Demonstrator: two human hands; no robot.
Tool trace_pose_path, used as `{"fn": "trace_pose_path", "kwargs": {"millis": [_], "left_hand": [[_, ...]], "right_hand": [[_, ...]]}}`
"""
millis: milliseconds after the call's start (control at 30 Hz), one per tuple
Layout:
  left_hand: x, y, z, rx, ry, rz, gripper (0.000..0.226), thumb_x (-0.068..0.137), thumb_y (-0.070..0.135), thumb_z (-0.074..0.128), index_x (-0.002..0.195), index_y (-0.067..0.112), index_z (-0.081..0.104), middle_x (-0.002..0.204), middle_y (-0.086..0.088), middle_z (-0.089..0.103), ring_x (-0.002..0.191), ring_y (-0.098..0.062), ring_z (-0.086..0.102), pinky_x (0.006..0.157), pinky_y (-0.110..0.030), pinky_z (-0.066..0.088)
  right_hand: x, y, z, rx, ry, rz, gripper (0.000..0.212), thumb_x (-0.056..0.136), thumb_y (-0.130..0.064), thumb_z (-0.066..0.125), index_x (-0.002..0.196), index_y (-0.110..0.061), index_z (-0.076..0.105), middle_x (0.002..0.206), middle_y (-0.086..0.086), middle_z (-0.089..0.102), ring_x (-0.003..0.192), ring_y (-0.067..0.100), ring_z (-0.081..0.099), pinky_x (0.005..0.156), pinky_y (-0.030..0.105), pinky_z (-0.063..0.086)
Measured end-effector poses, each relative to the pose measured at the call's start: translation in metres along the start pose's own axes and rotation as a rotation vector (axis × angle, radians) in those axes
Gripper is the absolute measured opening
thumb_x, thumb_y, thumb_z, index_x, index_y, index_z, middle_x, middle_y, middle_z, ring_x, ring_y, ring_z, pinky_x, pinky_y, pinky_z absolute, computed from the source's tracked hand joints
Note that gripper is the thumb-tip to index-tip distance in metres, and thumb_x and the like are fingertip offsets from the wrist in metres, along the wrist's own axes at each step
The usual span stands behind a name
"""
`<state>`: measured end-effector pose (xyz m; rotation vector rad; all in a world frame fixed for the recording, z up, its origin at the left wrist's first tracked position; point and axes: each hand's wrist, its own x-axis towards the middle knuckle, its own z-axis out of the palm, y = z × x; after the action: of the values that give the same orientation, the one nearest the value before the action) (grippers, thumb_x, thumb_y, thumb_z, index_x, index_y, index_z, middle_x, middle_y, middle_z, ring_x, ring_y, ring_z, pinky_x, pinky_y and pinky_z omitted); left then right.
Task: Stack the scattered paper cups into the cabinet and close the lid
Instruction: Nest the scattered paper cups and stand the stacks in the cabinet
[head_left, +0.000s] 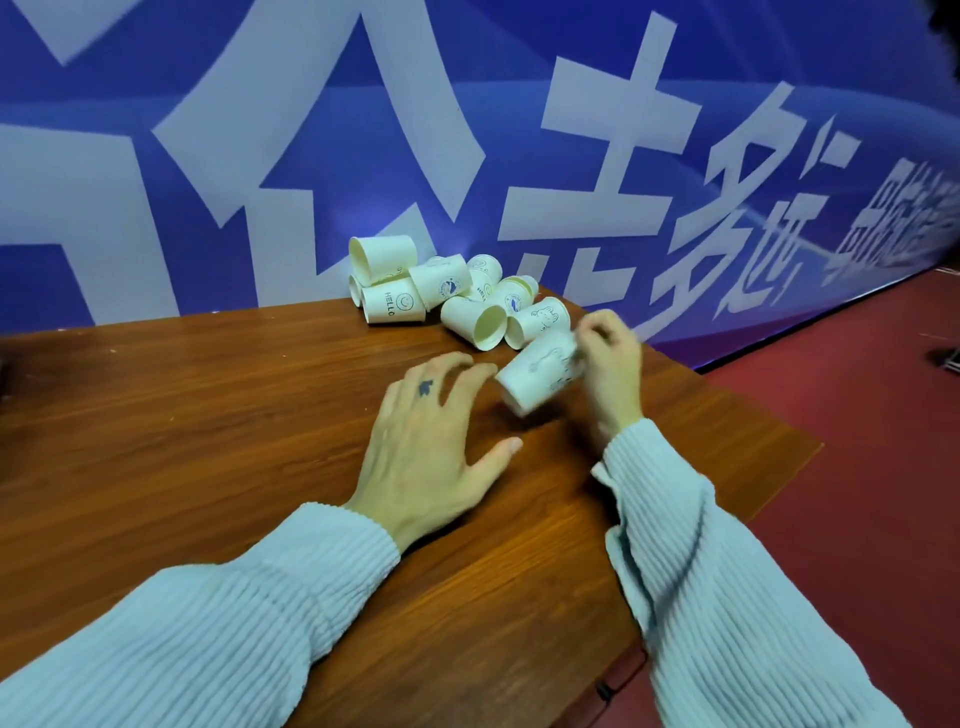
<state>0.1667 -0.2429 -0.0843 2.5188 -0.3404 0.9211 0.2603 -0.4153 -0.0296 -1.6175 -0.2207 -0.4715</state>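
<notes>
Head camera view, looking down at a brown wooden table (208, 415) set against a blue banner (311, 130) with large pale characters. The table's right edge runs diagonally from the banner toward the viewer, with red floor (857, 415) beyond it. A wide stretch of bare wood lies to the left and in front of the hands.

A pile of paper cups (447, 291) lies on its sides at the far edge of the table, touching the banner; some cups overlap, and one reads "HELLO". The pile reaches close to the table's right edge.

The right hand (613, 369), fingers curled, grips one tilted paper cup (540, 371) just in front of the pile, near the right edge. The left hand (431, 441) is spread flat with straight fingers, holding nothing, its fingertips just beside that cup. Both arms wear pale ribbed sleeves (234, 623). No cabinet is in view.
</notes>
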Motion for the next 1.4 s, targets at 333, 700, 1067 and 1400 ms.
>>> {"fn": "trace_pose_path", "kwargs": {"millis": [333, 700, 1067, 1400], "left_hand": [[-0.004, -0.012, 0.016, -0.053, -0.041, -0.145, 0.097, 0.084, 0.045, 0.069, 0.156, 0.044, 0.004, 0.162, 0.004, 0.019, 0.123, -0.032, 0.059, 0.078, -0.043, 0.055], [0.001, -0.015, 0.019, -0.060, -0.036, -0.094, 0.081, 0.090, 0.063, 0.052, 0.156, 0.044, 0.009, 0.161, 0.008, 0.022, 0.124, -0.024, 0.059, 0.082, -0.036, 0.053], [-0.002, -0.009, -0.009, -0.292, 0.039, -0.352, 0.084, 0.089, 0.053, 0.067, 0.154, 0.034, 0.018, 0.142, -0.006, 0.053, 0.120, -0.030, 0.057, 0.096, -0.044, 0.046], [-0.022, -0.025, -0.106, -0.389, 0.226, -0.408, 0.081, 0.086, 0.043, 0.076, 0.150, 0.029, 0.029, 0.139, 0.000, 0.053, 0.122, -0.023, 0.055, 0.103, -0.047, 0.047]], "right_hand": [[0.044, 0.048, 0.034, -0.163, 0.006, -0.003, 0.011, 0.096, -0.026, 0.063, 0.106, -0.022, 0.068, 0.110, -0.003, 0.069, 0.102, 0.011, 0.063, 0.094, 0.039, 0.052], [0.118, 0.115, 0.015, -0.334, 0.035, 0.207, 0.058, 0.096, -0.015, 0.062, 0.151, -0.018, 0.045, 0.125, 0.003, 0.066, 0.119, 0.022, 0.063, 0.104, 0.042, 0.053], [0.034, 0.067, -0.002, -0.003, 0.211, 0.265, 0.030, 0.091, -0.009, 0.068, 0.118, -0.019, 0.070, 0.109, -0.006, 0.072, 0.101, 0.008, 0.068, 0.082, 0.026, 0.060], [-0.059, -0.030, 0.068, 0.203, -0.096, 0.059, 0.028, 0.087, 0.002, 0.072, 0.115, -0.005, 0.070, 0.090, 0.005, 0.072, 0.084, 0.011, 0.068, 0.088, 0.029, 0.057]]}}
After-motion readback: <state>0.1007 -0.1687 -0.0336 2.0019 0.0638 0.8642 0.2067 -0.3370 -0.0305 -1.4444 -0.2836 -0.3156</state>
